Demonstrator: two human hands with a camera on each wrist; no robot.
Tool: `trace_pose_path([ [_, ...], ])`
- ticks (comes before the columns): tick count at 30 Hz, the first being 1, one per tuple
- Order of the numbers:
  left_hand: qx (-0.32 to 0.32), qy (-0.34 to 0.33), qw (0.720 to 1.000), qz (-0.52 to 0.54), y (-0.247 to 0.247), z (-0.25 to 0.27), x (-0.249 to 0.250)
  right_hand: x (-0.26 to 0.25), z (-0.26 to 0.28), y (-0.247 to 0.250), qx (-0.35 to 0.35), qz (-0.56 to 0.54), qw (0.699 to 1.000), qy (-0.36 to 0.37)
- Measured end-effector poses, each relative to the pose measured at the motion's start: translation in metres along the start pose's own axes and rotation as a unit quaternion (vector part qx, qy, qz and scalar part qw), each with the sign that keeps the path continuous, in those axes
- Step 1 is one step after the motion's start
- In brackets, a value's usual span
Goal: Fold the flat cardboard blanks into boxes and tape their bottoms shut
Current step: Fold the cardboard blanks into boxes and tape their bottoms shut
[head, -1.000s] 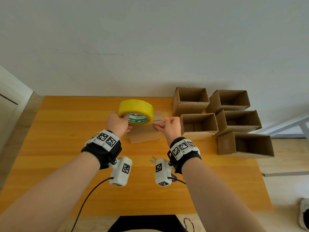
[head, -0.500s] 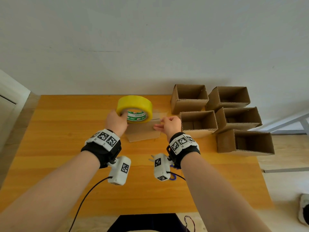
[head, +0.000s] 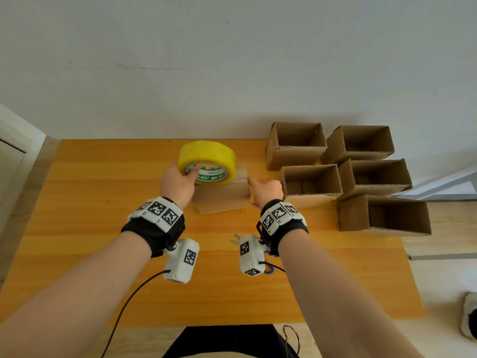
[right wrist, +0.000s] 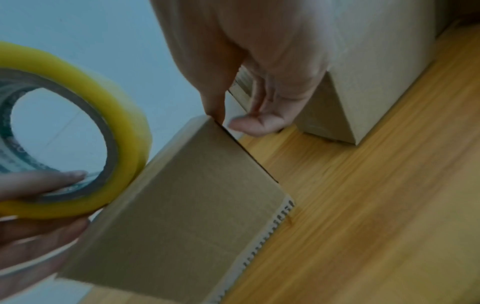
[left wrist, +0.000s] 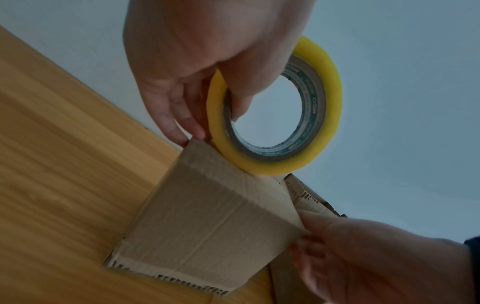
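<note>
A small cardboard box [head: 222, 200] stands upside down on the wooden table [head: 103, 189]. My left hand [head: 178, 184] grips the yellow tape roll [head: 206, 153], thumb inside its core, and holds it on edge over the box's top left. In the left wrist view the tape roll [left wrist: 330, 102] touches the box [left wrist: 207, 216] at its top edge. My right hand [head: 265, 189] is at the box's top right corner. The right wrist view shows its thumb [right wrist: 215, 107] pressing on that corner of the box [right wrist: 197, 205], with the other fingers beside the right wall.
Several folded boxes [head: 309, 184] stand open-topped in a cluster at the table's right, close to my right hand, and one lies on its side [head: 382, 215]. A blue-handled tool [head: 268, 270] lies partly hidden under my right wrist. The white wall runs behind the table.
My right hand moved right, from pinching over the box's top to its right corner. The left hand kept the roll over the box, slightly higher.
</note>
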State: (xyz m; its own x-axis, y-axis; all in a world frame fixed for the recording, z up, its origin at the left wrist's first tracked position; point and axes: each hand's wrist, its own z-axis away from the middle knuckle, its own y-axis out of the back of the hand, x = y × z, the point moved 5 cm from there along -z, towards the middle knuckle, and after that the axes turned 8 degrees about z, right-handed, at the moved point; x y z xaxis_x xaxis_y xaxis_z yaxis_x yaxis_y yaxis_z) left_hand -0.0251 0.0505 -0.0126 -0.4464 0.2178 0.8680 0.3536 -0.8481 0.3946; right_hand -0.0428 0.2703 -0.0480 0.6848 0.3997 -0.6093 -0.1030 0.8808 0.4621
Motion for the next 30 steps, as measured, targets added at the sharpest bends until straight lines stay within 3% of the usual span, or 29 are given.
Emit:
trace_pose_path([
  [2, -0.003, -0.001, 1.000, 0.000, 0.001, -0.001, -0.002, 0.000, 0.003, 0.002, 0.025, 0.009, 0.999, 0.039],
  [5, -0.006, -0.005, 1.000, -0.006, 0.000, -0.003, -0.004, -0.009, 0.016, 0.002, 0.056, 0.060, 0.985, 0.152],
  [11, -0.017, -0.007, 1.000, -0.016, 0.002, -0.003, -0.001, -0.008, 0.026, -0.008, -0.016, 0.087, 0.979, 0.182],
  [13, -0.017, -0.003, 1.000, -0.009, 0.002, -0.002, 0.001, -0.013, 0.031, -0.006, -0.009, 0.103, 0.968, 0.229],
  [17, -0.017, -0.003, 1.000, -0.009, 0.002, -0.001, 0.004, -0.023, 0.039, -0.022, -0.051, 0.203, 0.907, 0.366],
  [22, -0.022, -0.018, 0.999, -0.030, 0.002, 0.003, 0.010, -0.015, 0.031, -0.038, -0.010, 0.416, 0.811, 0.412],
  [26, -0.049, -0.062, 0.996, -0.049, 0.001, 0.004, 0.015, -0.014, 0.031, -0.040, 0.019, 0.465, 0.782, 0.413],
  [30, -0.062, -0.081, 0.994, -0.036, 0.005, 0.006, 0.017, -0.013, 0.030, -0.040, 0.027, 0.487, 0.772, 0.406],
])
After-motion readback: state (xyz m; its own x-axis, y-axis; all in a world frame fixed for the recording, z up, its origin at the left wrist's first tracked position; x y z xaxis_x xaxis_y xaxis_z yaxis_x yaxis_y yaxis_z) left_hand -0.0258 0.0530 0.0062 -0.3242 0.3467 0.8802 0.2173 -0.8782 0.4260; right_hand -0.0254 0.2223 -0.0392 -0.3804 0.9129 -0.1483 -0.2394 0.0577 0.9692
